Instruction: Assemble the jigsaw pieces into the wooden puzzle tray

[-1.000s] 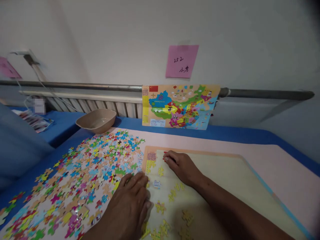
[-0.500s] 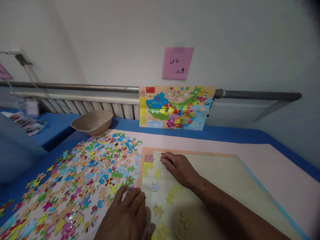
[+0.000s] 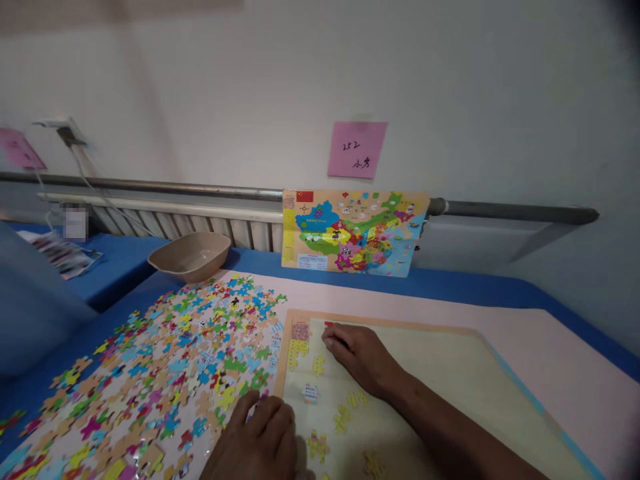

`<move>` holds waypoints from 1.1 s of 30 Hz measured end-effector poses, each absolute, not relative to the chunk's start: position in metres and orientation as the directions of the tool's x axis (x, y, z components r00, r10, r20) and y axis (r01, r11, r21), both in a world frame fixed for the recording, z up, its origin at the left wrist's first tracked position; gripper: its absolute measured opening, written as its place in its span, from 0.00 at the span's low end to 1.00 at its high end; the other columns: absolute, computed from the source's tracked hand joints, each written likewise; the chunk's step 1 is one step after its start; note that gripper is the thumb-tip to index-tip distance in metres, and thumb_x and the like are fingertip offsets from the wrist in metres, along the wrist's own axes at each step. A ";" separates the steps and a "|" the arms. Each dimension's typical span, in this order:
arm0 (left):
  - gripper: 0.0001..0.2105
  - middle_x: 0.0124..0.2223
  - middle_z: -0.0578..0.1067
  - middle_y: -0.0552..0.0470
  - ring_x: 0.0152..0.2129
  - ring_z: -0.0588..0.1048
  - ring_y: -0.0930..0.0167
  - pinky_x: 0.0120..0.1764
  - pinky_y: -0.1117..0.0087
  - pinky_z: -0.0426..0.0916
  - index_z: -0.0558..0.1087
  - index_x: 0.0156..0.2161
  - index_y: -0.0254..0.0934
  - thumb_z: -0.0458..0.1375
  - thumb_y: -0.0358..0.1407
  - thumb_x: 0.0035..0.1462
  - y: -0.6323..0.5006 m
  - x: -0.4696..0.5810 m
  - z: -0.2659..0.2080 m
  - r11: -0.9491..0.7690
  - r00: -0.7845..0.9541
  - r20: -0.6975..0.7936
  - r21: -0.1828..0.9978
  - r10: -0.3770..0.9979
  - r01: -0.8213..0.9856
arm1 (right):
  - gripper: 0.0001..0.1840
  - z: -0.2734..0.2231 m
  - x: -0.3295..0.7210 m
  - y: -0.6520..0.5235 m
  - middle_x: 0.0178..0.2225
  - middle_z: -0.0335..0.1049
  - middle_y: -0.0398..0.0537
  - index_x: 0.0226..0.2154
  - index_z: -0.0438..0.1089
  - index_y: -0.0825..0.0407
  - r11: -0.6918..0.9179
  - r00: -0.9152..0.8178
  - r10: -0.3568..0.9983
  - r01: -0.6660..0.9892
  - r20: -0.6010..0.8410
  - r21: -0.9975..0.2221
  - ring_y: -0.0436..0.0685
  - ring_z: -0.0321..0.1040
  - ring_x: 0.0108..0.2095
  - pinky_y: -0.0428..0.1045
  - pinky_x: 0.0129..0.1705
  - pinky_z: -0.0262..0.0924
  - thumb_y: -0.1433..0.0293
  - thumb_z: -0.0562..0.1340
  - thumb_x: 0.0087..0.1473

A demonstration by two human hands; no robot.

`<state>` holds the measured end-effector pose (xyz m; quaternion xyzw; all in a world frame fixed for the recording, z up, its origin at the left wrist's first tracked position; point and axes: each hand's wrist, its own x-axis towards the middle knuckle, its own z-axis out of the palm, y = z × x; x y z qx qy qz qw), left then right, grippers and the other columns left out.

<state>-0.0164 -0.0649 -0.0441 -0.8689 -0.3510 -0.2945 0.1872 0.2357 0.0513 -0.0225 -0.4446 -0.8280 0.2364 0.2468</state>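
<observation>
My right hand pinches at the upper left part of the puzzle board. A red puzzle piece shows at its fingertips, mostly covered. By the board's lower left edge rests my left hand, fingers curled; whatever they may hold is hidden. Yellow pieces and a text piece sit in the board's upper left corner. On the bare board lie a white piece with blue print, loose yellow pieces and a joined yellow cluster.
Many mixed puzzle pieces spread over the left of the table. Behind them stands a beige basin. A colourful map sheet leans against the wall rail, under a pink note. A person's blue clothing shows at far left.
The view has tilted up, so everything sits lower in it. My right hand stays by the red piece; the fingers of my left hand look more curled.
</observation>
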 end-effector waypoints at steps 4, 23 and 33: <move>0.16 0.41 0.82 0.55 0.39 0.76 0.68 0.52 0.61 0.62 0.76 0.37 0.39 0.57 0.48 0.71 -0.063 -0.017 -0.051 -0.691 0.590 0.637 -0.120 0.497 0.712 | 0.08 -0.014 0.238 0.050 0.34 0.74 0.41 0.36 0.72 0.48 0.557 -0.583 0.795 0.595 0.165 -0.579 0.53 0.68 0.35 0.48 0.39 0.55 0.69 0.58 0.64; 0.15 0.39 0.81 0.57 0.37 0.76 0.69 0.48 0.63 0.63 0.75 0.36 0.40 0.56 0.47 0.71 -0.058 -0.015 -0.050 -0.702 0.549 0.672 -0.061 0.497 0.710 | 0.09 -0.003 0.234 0.042 0.36 0.71 0.41 0.41 0.72 0.48 0.614 -0.668 0.739 0.615 0.088 -0.495 0.54 0.65 0.37 0.49 0.40 0.53 0.71 0.68 0.55; 0.13 0.38 0.81 0.56 0.39 0.76 0.68 0.48 0.63 0.66 0.75 0.36 0.40 0.62 0.47 0.67 -0.059 -0.015 -0.053 -0.703 0.554 0.646 -0.037 0.525 0.710 | 0.10 -0.011 0.233 0.043 0.42 0.74 0.44 0.43 0.71 0.47 0.625 -0.675 0.732 0.609 0.095 -0.488 0.59 0.68 0.44 0.53 0.49 0.58 0.70 0.67 0.57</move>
